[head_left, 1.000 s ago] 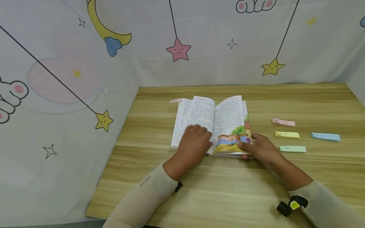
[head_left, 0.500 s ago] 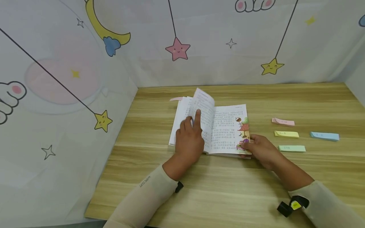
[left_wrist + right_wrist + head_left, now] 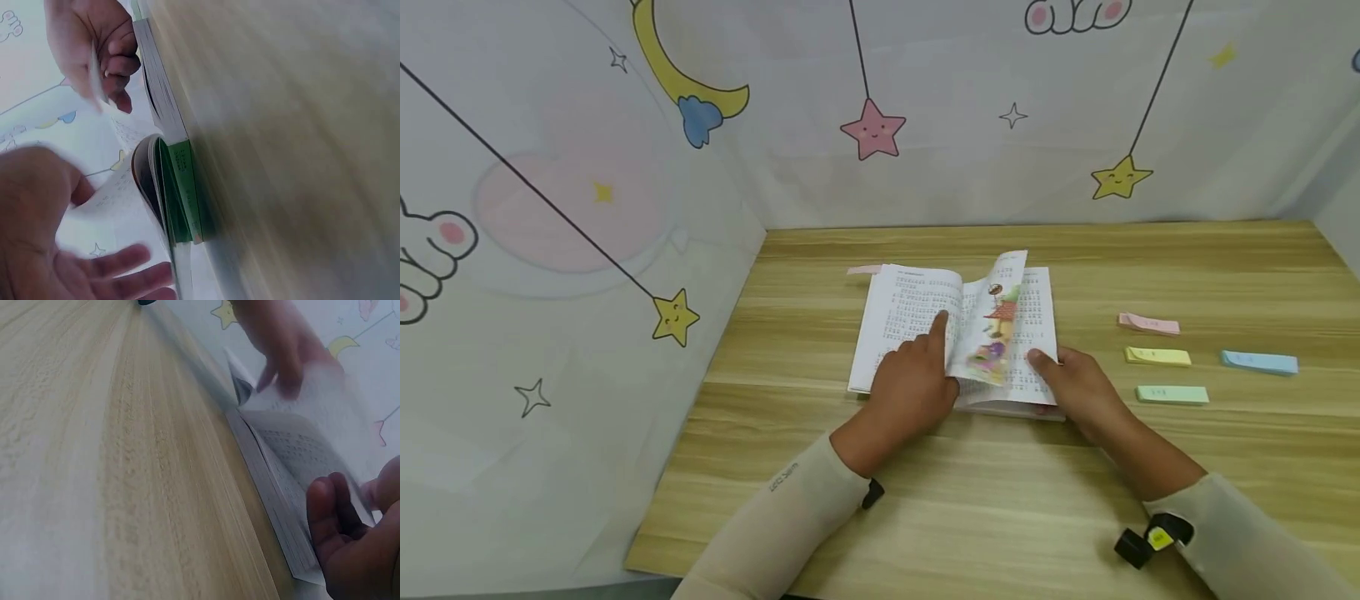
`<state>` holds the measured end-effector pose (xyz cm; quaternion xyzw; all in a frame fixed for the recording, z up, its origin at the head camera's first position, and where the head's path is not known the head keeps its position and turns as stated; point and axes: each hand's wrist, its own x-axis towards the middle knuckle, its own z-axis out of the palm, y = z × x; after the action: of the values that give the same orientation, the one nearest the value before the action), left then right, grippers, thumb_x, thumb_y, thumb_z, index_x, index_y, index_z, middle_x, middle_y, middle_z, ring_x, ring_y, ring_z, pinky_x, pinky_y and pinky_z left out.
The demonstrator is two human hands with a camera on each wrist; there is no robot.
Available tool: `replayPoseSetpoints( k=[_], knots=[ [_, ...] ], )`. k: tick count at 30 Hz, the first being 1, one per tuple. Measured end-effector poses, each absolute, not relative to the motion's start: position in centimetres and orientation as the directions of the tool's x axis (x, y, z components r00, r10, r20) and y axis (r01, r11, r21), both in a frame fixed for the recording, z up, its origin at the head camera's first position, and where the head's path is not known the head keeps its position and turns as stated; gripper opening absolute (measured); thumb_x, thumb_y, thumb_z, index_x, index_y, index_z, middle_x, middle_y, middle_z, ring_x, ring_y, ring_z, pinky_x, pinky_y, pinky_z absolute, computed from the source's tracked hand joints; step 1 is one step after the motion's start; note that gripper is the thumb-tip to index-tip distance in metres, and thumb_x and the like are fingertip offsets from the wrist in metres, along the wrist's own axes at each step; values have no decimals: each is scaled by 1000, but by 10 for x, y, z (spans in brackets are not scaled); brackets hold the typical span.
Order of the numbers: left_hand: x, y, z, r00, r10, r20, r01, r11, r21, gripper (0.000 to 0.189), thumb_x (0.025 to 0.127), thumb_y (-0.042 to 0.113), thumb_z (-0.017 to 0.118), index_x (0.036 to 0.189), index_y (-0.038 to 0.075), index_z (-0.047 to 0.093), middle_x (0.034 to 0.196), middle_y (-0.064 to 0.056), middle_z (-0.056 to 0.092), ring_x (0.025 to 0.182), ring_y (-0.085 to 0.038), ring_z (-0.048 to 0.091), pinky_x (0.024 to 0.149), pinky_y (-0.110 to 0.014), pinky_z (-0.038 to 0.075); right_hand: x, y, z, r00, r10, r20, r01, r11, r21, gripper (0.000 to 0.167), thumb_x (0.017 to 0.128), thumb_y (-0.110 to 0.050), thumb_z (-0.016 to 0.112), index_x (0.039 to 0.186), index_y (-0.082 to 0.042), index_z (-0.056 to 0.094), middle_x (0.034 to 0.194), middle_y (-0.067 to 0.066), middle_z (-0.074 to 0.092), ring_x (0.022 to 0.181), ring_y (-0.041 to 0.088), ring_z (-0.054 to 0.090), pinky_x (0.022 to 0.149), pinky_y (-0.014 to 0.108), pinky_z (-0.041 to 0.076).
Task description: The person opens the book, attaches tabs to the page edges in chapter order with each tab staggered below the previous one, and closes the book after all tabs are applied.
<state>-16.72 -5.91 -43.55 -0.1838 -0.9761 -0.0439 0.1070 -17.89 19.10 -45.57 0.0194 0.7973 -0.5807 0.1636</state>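
Observation:
An open book (image 3: 925,292) with printed text lies on the wooden table, one illustrated page (image 3: 996,321) standing half turned near the middle. My left hand (image 3: 913,385) rests over the left pages, index finger extended toward the gutter and thumb close to the raised page. In the left wrist view, the fingers of that left hand (image 3: 44,237) are spread beside the book's green cover (image 3: 182,181). My right hand (image 3: 1084,387) holds the right edge of the book, thumb on top and fingers beneath. In the right wrist view, the right hand's (image 3: 359,550) fingers curl below the loose pages.
To the right of the book lie a pink sticky-note strip (image 3: 1148,323), a yellow one (image 3: 1157,357), a green one (image 3: 1172,395) and a blue one (image 3: 1258,362). A pink tab (image 3: 863,269) sticks out at the book's upper left. Cartoon-printed backdrops (image 3: 955,183) border the table (image 3: 1000,500).
A page first lifted at the left has gone down under the left hand. The illustrated page now rises from the right side. The left index finger has shifted right toward the gutter.

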Motion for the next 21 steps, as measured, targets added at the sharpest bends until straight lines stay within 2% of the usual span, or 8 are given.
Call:
replayPoseSetpoints(
  k=[2,5,9,11,13,16,18,21],
  knots=[
    [-168,-60,-435,-900,299,319,331,942,52,81,94,19,68,160,1,25,106,-14,65,76,-24,63,55,-36,50,-178,194,-455,-937,-167,-307,247,308,-919,53,108,-31,51,141,11,50,110,15,72,85,15,69,70,30,56],
    [-171,-63,-433,-873,278,400,299,954,-11,72,94,11,69,158,10,37,129,-22,55,111,-36,61,85,-45,54,-177,197,-454,-935,-166,-313,250,317,-915,50,107,-28,54,140,10,52,110,13,73,86,14,68,69,29,54],
    [-170,-63,-428,-873,373,315,367,927,-81,41,96,37,72,131,19,67,142,-14,53,142,-37,39,113,-56,30,-175,194,-457,-958,-171,-230,168,313,-935,59,106,-41,56,140,7,54,112,14,73,93,16,69,75,29,53],
    [-167,-60,-428,-878,414,241,415,909,-51,52,95,62,63,117,15,70,126,-7,63,129,-29,53,109,-50,37,-172,191,-459,-956,-277,-95,19,268,-963,65,109,-46,43,147,7,47,128,19,66,107,13,64,86,27,51],
    [-165,-57,-429,-895,412,170,418,909,-4,75,89,80,52,120,13,65,110,-4,67,110,-25,62,97,-45,45,-170,186,-459,-904,-426,47,-122,151,-981,70,112,-49,26,152,7,38,143,20,55,123,15,57,99,27,44],
    [-166,-55,-430,-922,356,155,363,931,22,81,89,73,59,134,7,55,102,-6,69,92,-26,67,81,-43,50,-171,177,-455,-754,-633,177,-179,-61,-982,74,111,-46,5,156,7,31,156,22,41,139,26,46,112,29,33],
    [-169,-56,-430,-937,295,188,303,953,13,77,93,57,65,145,2,46,94,-7,72,80,-27,69,71,-42,52,-172,172,-452,-746,-649,151,-181,-20,-983,69,113,-44,10,153,4,39,154,18,46,140,34,45,114,37,31],
    [-172,-60,-433,-928,229,293,235,972,-12,78,93,33,70,154,-2,36,95,-12,71,79,-28,69,65,-42,53,-172,172,-452,-865,-494,90,-256,281,-925,50,112,-34,37,145,0,54,149,18,52,140,40,43,115,50,30]
  ],
)
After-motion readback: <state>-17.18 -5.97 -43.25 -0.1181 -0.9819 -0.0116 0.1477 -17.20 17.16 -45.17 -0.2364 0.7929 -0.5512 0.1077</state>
